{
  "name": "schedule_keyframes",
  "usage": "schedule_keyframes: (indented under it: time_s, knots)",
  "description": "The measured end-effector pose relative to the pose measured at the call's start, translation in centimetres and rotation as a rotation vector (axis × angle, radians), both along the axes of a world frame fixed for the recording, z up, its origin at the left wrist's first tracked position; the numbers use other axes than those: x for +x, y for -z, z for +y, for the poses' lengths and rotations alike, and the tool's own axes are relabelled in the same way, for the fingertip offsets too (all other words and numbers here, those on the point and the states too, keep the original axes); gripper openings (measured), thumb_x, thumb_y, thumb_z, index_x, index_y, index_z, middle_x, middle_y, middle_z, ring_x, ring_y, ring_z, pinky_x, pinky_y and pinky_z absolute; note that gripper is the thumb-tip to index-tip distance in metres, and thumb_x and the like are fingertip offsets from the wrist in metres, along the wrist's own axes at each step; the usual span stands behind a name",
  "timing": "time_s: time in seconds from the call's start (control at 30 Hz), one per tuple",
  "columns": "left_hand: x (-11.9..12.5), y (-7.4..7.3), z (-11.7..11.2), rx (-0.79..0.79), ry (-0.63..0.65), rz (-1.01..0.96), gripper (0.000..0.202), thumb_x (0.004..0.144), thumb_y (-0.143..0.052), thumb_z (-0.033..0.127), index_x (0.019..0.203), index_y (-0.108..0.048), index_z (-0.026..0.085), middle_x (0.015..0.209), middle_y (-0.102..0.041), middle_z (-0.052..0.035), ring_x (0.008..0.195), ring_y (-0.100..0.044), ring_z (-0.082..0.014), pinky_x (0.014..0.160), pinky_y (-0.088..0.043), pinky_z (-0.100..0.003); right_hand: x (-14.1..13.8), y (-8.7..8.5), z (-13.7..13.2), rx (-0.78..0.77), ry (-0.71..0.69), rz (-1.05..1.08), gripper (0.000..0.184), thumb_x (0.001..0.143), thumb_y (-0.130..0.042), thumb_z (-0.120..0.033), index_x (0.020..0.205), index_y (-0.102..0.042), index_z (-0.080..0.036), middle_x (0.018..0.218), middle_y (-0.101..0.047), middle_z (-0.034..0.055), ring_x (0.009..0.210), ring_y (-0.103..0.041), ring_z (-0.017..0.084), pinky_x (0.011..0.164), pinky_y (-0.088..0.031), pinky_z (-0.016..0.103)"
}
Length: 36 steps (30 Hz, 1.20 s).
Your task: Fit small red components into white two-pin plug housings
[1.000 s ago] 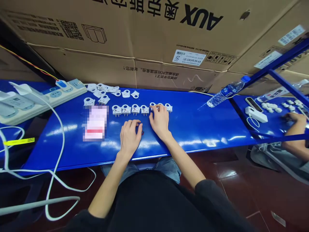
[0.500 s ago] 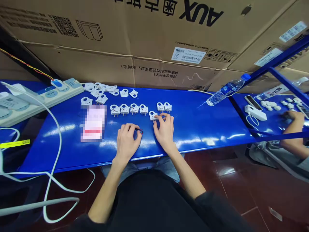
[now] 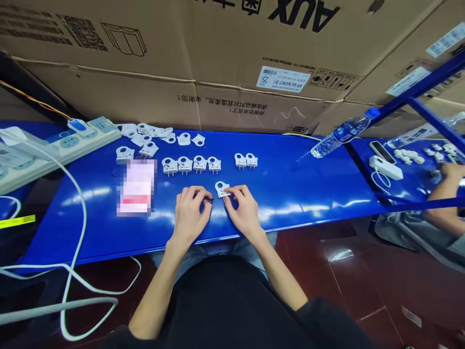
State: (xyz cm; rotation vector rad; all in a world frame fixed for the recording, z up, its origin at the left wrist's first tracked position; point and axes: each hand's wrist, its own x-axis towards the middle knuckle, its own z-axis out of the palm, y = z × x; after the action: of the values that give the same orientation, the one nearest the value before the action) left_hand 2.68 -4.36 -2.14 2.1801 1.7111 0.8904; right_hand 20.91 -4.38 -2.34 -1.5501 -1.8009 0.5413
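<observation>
My right hand [image 3: 242,206] pinches a white two-pin plug [image 3: 221,189] with a round hole in its top, its pins pointing down at the table. Close by on the left, my left hand [image 3: 192,213] is closed, thumb and forefinger gripping a small dark and red piece [image 3: 210,199], perhaps short wires; most of it is hidden. Beyond my hands, several like plugs [image 3: 184,165] form a row, and a separate pair of plugs [image 3: 246,160] stands to their right. Farther back, several white plug pieces [image 3: 145,133] lie in a loose heap.
A blurred pink-white item [image 3: 137,186] lies left on the blue table [image 3: 308,189]. Behind it stands a power strip [image 3: 69,143] with white cables. Large cartons [image 3: 152,87] wall off the back. A water bottle [image 3: 343,133] leans right, near another person's hand [image 3: 450,177].
My right hand has drawn the plug toward me and leftward, closer to my left hand. My left hand stays nearly in place, still gripping the small piece. The camera view has shifted slightly.
</observation>
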Motion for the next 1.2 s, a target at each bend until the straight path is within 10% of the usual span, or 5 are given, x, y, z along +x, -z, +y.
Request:
schedule_keyframes:
  time_s: [1.2]
  knots:
    - [-0.08, 0.37, 0.42, 0.024, -0.032, -0.171, 0.012, 0.101, -0.060, 0.032, 0.102, -0.071, 0.026, 0.113, -0.072, -0.0054, 0.111, -0.063, -0.0261, 0.098, -0.050, -0.044, 0.14, -0.36, 0.04, -0.010, -0.037, -0.025, 0.016, 0.100, -0.062, -0.026, 0.112, -0.073, -0.025, 0.112, -0.070, 0.0044, 0.095, -0.070, 0.019, 0.086, -0.055, 0.031]
